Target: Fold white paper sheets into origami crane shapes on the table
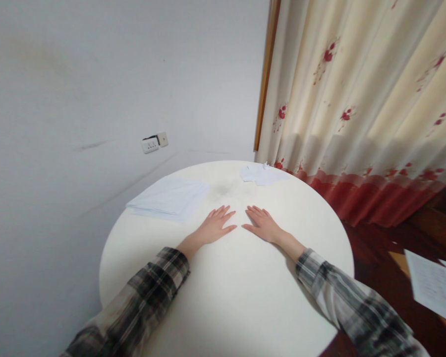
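My left hand (pixel 216 225) lies flat on the round white table (pixel 223 297), palm down with its fingers apart. Just to its right, my right hand (pixel 262 224) rests the same way, thumb pointing toward the left thumb across a small gap. Neither hand holds anything. Beyond and left of my left hand is a stack of white paper sheets (pixel 167 197). At the table's far edge, past my right hand, lies a torn or crumpled piece of white paper (pixel 262 174). A faint grey smudge (pixel 225 190) marks the tabletop between the two papers.
A pale wall with a power socket (pixel 150 145) stands behind and left of the table. A cream curtain (pixel 353 99) with red flowers hangs at the right. Lower right, printed sheets (pixel 436 287) lie on a brownish surface above the dark red floor (pixel 371 248).
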Action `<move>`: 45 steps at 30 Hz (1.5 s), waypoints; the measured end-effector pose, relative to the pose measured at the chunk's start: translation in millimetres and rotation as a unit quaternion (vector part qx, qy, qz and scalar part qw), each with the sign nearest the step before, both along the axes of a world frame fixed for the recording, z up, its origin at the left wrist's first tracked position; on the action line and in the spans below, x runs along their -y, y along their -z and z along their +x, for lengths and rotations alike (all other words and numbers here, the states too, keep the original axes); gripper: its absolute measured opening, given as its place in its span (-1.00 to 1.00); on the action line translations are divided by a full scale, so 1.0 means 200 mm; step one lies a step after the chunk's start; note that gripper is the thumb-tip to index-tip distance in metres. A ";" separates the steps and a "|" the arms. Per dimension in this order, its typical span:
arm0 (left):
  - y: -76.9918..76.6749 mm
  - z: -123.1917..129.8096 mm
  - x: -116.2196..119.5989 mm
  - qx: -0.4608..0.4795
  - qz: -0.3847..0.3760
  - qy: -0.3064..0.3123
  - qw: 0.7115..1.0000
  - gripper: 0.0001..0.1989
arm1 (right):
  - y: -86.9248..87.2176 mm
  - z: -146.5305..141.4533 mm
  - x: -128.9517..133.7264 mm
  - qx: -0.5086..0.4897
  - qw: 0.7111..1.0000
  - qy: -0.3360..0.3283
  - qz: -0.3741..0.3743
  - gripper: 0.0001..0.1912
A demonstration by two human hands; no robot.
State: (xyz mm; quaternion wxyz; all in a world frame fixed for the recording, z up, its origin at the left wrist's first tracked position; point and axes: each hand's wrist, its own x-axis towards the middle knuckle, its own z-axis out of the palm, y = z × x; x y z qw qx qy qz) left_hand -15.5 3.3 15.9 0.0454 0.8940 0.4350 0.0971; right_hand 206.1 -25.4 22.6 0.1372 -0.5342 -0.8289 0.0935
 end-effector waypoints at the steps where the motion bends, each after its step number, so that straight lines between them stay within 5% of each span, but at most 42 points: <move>1: 0.00 0.00 0.00 0.000 0.001 0.000 1.000 -0.41 | 0.00 0.00 0.00 0.000 1.000 0.000 0.000 -0.26; 13: 0.00 -0.03 -0.05 0.078 0.077 -0.013 0.994 -0.63 | 0.00 0.00 0.00 -0.001 1.000 0.002 -0.002 -0.26; 18: -0.03 -0.12 -0.12 0.125 0.132 -0.098 0.979 -0.68 | 0.01 0.01 -0.01 0.001 1.000 0.001 -0.006 -0.26; 22: -0.04 -0.21 -0.17 0.166 0.190 -0.227 0.941 -0.59 | 0.02 0.01 -0.01 0.005 1.000 0.001 -0.008 -0.26; 32: -0.07 -0.37 -0.20 0.130 0.220 -0.408 0.877 -0.45 | 0.02 0.02 0.00 0.005 1.000 0.001 -0.009 -0.26; 37: -0.04 -0.47 -0.24 0.117 0.203 -0.461 0.856 -0.46 | 0.03 0.02 -0.01 0.003 1.000 0.003 -0.004 -0.27; 45: 0.01 -0.48 -0.31 0.077 0.104 -0.464 0.876 -0.30 | 0.03 0.02 -0.01 0.002 1.000 0.001 -0.002 -0.25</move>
